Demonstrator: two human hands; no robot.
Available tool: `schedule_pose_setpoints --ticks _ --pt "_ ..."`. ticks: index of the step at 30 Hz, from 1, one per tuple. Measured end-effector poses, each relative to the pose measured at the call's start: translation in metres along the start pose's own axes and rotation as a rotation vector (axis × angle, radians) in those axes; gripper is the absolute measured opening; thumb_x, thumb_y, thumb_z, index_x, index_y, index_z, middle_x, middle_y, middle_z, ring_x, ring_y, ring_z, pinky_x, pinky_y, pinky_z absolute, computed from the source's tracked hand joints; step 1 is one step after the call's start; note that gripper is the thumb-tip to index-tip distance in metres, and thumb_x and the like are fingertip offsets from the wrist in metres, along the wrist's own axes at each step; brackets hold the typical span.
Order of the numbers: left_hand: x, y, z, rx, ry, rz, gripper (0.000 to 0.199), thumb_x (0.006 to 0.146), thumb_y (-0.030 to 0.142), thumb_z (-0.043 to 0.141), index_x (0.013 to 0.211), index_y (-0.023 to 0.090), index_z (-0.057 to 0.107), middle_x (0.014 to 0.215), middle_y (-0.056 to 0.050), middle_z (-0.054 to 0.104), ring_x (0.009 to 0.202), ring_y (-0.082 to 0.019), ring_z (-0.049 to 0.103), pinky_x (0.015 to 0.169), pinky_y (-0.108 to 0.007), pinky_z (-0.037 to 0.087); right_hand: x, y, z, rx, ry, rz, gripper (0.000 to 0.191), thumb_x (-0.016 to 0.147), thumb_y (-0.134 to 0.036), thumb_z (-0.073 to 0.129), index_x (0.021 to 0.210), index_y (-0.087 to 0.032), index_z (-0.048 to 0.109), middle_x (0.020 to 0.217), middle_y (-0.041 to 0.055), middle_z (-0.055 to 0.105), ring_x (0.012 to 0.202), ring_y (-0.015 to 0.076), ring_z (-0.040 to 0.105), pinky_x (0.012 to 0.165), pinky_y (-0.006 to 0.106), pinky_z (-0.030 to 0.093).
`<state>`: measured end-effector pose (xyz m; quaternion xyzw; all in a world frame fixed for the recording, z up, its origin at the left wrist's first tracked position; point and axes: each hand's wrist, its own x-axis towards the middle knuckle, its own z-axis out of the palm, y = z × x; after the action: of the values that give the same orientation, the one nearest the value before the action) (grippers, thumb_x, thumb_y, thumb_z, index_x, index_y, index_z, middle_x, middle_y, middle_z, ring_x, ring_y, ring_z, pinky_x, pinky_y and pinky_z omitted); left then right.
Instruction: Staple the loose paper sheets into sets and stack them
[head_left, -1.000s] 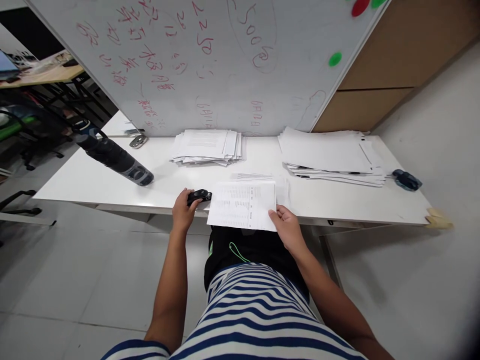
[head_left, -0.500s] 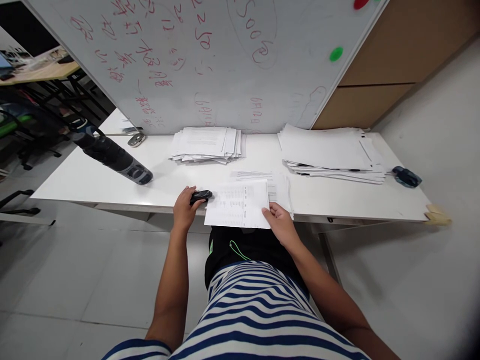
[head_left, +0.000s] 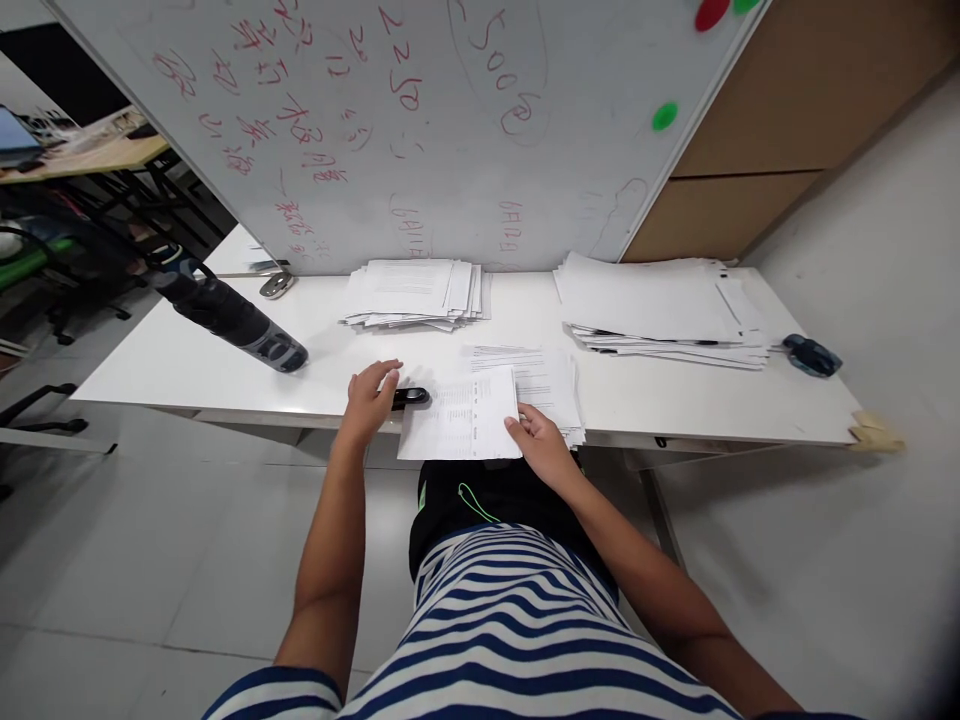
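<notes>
A black stapler-like tool (head_left: 411, 396) lies at the table's front edge, beside the left edge of a printed sheet (head_left: 457, 418). My left hand (head_left: 369, 400) is at the tool's near end with its fingers spread and lifted off it. My right hand (head_left: 538, 438) pinches the right edge of the printed sheet, thumb on top. Behind and to the right of that sheet, more printed papers (head_left: 551, 385) lie on the white table (head_left: 330, 350), partly covered by it.
A paper stack (head_left: 409, 290) lies at the back middle, a larger stack (head_left: 652, 300) at the back right. A dark cylindrical device (head_left: 232, 325), a mouse (head_left: 277, 286) and dark glasses (head_left: 811, 356) are also on the table. Behind stands a whiteboard (head_left: 450, 150).
My left hand has released the black tool and its fingers have opened upward. The printed sheet and my right hand have shifted slightly left, uncovering more of the papers behind.
</notes>
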<state>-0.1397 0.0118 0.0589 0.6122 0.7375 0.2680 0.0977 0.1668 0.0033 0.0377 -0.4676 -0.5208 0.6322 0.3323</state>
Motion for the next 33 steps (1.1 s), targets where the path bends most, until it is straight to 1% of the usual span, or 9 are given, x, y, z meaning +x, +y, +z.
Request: schedule_pose_setpoints --ticks 3,6,10,14,17,22,25,29,33 --pt "0.024 0.019 0.006 -0.018 0.011 -0.017 0.041 0.1 0.043 0.029 0.118 0.03 0.064 0.128 -0.003 0.066 0.128 -0.024 0.053 0.119 -0.056 0.019 0.001 0.001 0.003 0.014 0.0 0.028 0.05 0.089 -0.047 0.057 0.131 -0.021 0.054 0.08 0.0028 0.073 0.061 0.0201 0.066 0.058 0.034 0.056" --pt "0.045 0.028 0.021 0.054 -0.039 -0.04 0.042 0.1 0.045 0.029 0.116 0.03 0.064 0.13 -0.005 0.064 0.132 -0.027 0.048 0.118 -0.062 0.011 0.001 0.0 0.005 0.023 -0.004 0.046 0.051 0.089 -0.046 0.057 0.133 -0.021 0.051 0.07 0.0001 0.069 0.053 0.0188 0.064 0.049 0.031 0.053" --pt "0.058 0.022 0.047 0.142 -0.137 -0.115 0.043 0.098 0.05 0.032 0.117 0.027 0.063 0.139 -0.01 0.058 0.143 -0.036 0.032 0.114 -0.07 0.014 -0.001 -0.001 0.005 0.017 -0.004 0.067 0.053 0.088 -0.047 0.058 0.134 -0.023 0.051 0.072 0.0001 0.07 0.052 0.0179 0.064 0.047 0.03 0.05" --pt "0.057 0.013 0.062 0.165 -0.077 -0.083 0.046 0.096 0.052 0.036 0.119 0.022 0.062 0.141 -0.015 0.054 0.145 -0.042 0.026 0.111 -0.074 0.013 -0.001 -0.001 0.004 0.026 -0.002 0.075 0.054 0.086 -0.05 0.059 0.134 -0.025 0.053 0.073 0.0004 0.071 0.05 0.0181 0.063 0.047 0.031 0.05" --pt "0.054 0.015 0.064 0.217 -0.046 -0.035 0.043 0.097 0.049 0.036 0.117 0.021 0.062 0.139 -0.016 0.055 0.144 -0.041 0.027 0.112 -0.072 0.013 -0.001 0.0 0.004 0.04 0.003 0.089 0.056 0.085 -0.051 0.06 0.135 -0.026 0.053 0.074 0.0007 0.072 0.05 0.0184 0.063 0.047 0.031 0.05" --pt "0.052 0.022 0.063 0.288 -0.065 0.005 0.042 0.098 0.044 0.034 0.117 0.019 0.062 0.138 -0.017 0.055 0.145 -0.04 0.027 0.114 -0.069 0.013 0.0 -0.002 0.005 0.042 -0.011 0.111 0.055 0.087 -0.05 0.059 0.135 -0.025 0.053 0.075 0.0014 0.072 0.05 0.0179 0.063 0.048 0.032 0.051" --pt "0.051 0.023 0.065 0.32 -0.075 0.062 0.041 0.098 0.042 0.034 0.116 0.018 0.062 0.137 -0.017 0.055 0.145 -0.04 0.026 0.115 -0.068 0.01 -0.001 -0.002 0.006 0.03 -0.013 0.111 0.055 0.088 -0.049 0.058 0.137 -0.025 0.05 0.075 0.001 0.07 0.049 0.0174 0.064 0.048 0.031 0.052" --pt "0.051 0.021 0.07 0.328 -0.038 0.1 0.037 0.096 0.04 0.04 0.116 0.018 0.062 0.136 -0.018 0.056 0.145 -0.041 0.026 0.115 -0.069 0.007 -0.001 0.001 0.007 0.015 -0.014 0.105 0.056 0.089 -0.049 0.057 0.138 -0.026 0.047 0.071 -0.0008 0.069 0.045 0.0162 0.063 0.043 0.028 0.05" --pt "0.053 0.02 0.07 0.302 -0.009 0.099 0.036 0.094 0.04 0.044 0.117 0.019 0.062 0.136 -0.018 0.057 0.144 -0.042 0.028 0.114 -0.07 0.01 -0.002 0.002 0.008 -0.007 -0.018 0.081 0.05 0.088 -0.049 0.057 0.131 -0.024 0.053 0.069 -0.0016 0.068 0.046 0.0159 0.063 0.043 0.027 0.05"
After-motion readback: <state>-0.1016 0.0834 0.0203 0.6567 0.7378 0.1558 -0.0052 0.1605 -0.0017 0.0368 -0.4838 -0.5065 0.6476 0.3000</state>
